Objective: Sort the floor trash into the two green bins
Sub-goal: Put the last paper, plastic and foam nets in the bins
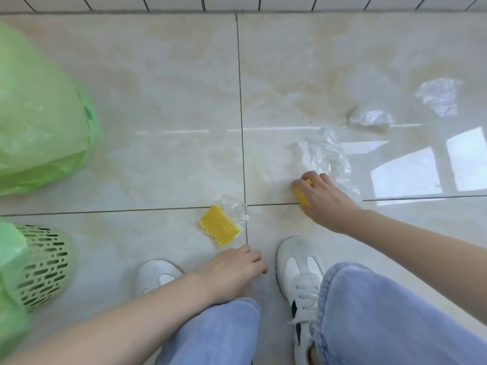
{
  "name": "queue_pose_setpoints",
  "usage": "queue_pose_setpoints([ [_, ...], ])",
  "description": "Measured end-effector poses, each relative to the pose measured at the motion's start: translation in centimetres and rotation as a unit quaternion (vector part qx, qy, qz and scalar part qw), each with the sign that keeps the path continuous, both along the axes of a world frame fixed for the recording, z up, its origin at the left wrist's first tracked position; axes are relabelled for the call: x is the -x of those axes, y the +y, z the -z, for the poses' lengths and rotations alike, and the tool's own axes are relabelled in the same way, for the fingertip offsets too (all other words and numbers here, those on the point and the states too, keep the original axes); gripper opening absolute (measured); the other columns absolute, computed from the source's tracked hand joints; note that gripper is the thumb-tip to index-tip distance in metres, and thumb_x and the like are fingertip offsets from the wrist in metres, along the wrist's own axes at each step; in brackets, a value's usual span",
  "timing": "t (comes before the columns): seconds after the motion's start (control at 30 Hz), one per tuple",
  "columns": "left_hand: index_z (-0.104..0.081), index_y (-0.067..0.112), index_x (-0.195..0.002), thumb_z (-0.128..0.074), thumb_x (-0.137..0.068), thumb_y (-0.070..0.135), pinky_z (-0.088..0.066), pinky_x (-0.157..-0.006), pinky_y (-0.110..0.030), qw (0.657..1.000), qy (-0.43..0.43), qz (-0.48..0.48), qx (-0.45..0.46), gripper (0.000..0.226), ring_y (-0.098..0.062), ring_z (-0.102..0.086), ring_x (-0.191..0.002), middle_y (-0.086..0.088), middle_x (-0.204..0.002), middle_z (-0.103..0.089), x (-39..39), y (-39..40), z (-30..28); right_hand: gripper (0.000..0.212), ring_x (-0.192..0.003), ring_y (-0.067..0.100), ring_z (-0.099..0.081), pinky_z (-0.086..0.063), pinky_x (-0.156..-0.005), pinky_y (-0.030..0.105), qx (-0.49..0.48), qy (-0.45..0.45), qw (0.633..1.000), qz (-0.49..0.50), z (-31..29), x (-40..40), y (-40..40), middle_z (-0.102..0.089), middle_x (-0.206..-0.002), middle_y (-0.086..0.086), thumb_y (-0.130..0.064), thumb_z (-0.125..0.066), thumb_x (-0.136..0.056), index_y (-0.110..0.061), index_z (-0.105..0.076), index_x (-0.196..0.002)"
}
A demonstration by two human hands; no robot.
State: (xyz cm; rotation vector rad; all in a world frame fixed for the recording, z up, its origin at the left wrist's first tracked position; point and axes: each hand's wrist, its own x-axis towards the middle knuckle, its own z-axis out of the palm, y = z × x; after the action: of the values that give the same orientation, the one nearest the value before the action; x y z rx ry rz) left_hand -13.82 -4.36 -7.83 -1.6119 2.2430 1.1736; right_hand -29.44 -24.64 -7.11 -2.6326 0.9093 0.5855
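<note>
A single head-worn camera looks steeply down and forward from a crouching person's height, close to the tiled floor [171,101]. Its wide lens bends the grout lines. The person's knees [382,312] and shoes [297,264] fill the bottom edge, the wall base [237,3] runs along the top, and green bins [39,114] crowd the left edge.

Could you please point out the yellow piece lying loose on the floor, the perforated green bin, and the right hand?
yellow piece [219,225]: head view, middle of its flat top face.
perforated green bin [43,264]: head view, its slotted side wall.
right hand [320,197]: head view, back of the hand, which grips another yellow piece.
</note>
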Motion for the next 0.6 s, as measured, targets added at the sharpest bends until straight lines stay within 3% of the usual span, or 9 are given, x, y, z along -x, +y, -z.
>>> queue_pose_setpoints([
  [0.13,-0.059,0.027,-0.085,-0.063,-0.065,0.02,-0.033,-0.05,-0.022,0.995,-0.025,0.076,0.067,0.021,-0.015,-0.055,-0.071,0.007,-0.082,-0.055,0.6,0.6,1.0,0.04,-0.101,0.03,-0.04,-0.05,-0.082,0.04,0.007,-0.004,1.0,0.024,0.7,-0.3,0.1,-0.039,-0.125,0.01,-0.004,-0.05,-0.087,-0.012,-0.044,-0.126],
  [0.27,-0.057,0.026,-0.065,-0.058,-0.054,0.023,-0.032,-0.045,-0.021,0.991,-0.042,0.091,0.094,0.011,-0.012,-0.053,-0.062,0.009,-0.066,-0.053,0.5,0.7,1.3,0.04,-0.101,0.03,-0.044,-0.048,-0.085,0.041,-0.018,-0.011,0.998,0.056,0.9,-0.4,-0.2,-0.045,-0.116,0.011,-0.003,-0.05,-0.087,-0.011,-0.044,-0.126],
  [0.37,-0.053,0.025,-0.057,-0.062,-0.051,0.024,-0.03,-0.044,-0.019,0.993,-0.04,0.065,0.089,0.011,-0.01,-0.053,-0.058,0.01,-0.058,-0.05,-0.1,0.7,1.5,0.038,-0.096,0.029,-0.051,-0.05,-0.078,0.042,-0.071,-0.017,0.992,0.1,0.6,-0.7,0.0,-0.052,-0.108,0.011,-0.002,-0.046,-0.088,-0.012,-0.044,-0.125],
  [0.43,-0.054,0.024,-0.059,-0.067,-0.05,0.019,-0.033,-0.044,-0.019,0.997,-0.019,0.019,0.079,0.016,-0.012,-0.055,-0.058,0.009,-0.06,-0.051,-0.4,0.5,1.3,0.028,-0.089,0.028,-0.052,-0.05,-0.074,0.039,-0.079,-0.016,0.992,0.101,0.4,-0.7,0.2,-0.054,-0.104,0.01,-0.006,-0.046,-0.09,-0.011,-0.05,-0.117],
  [0.5,-0.059,0.017,-0.071,-0.068,-0.062,0.012,-0.038,-0.049,-0.024,0.996,0.015,-0.057,0.06,0.014,-0.018,-0.058,-0.068,0.002,-0.074,-0.055,-0.6,0.4,1.1,0.019,-0.086,0.026,-0.053,-0.047,-0.073,0.033,-0.083,-0.019,0.991,0.101,0.3,-0.7,0.7,-0.055,-0.1,0.01,-0.012,-0.048,-0.092,-0.009,-0.059,-0.107],
  [0.53,-0.06,0.013,-0.08,-0.061,-0.073,0.013,-0.04,-0.054,-0.029,0.992,0.026,-0.109,0.058,0.007,-0.022,-0.058,-0.075,-0.002,-0.084,-0.055,-0.7,0.2,1.1,0.019,-0.085,0.026,-0.055,-0.046,-0.072,0.032,-0.092,-0.03,0.989,0.108,0.4,-0.7,1.0,-0.056,-0.098,0.01,-0.013,-0.048,-0.093,-0.007,-0.063,-0.103],
  [0.6,-0.057,0.009,-0.082,-0.039,-0.084,0.021,-0.043,-0.062,-0.036,0.978,0.061,-0.191,0.053,0.022,-0.024,-0.054,-0.077,-0.005,-0.091,-0.052,-0.7,-0.2,0.7,0.022,-0.082,0.026,-0.056,-0.042,-0.07,0.029,-0.119,-0.062,0.982,0.137,0.5,-0.6,1.7,-0.056,-0.091,0.009,-0.016,-0.048,-0.095,-0.006,-0.067,-0.098],
])
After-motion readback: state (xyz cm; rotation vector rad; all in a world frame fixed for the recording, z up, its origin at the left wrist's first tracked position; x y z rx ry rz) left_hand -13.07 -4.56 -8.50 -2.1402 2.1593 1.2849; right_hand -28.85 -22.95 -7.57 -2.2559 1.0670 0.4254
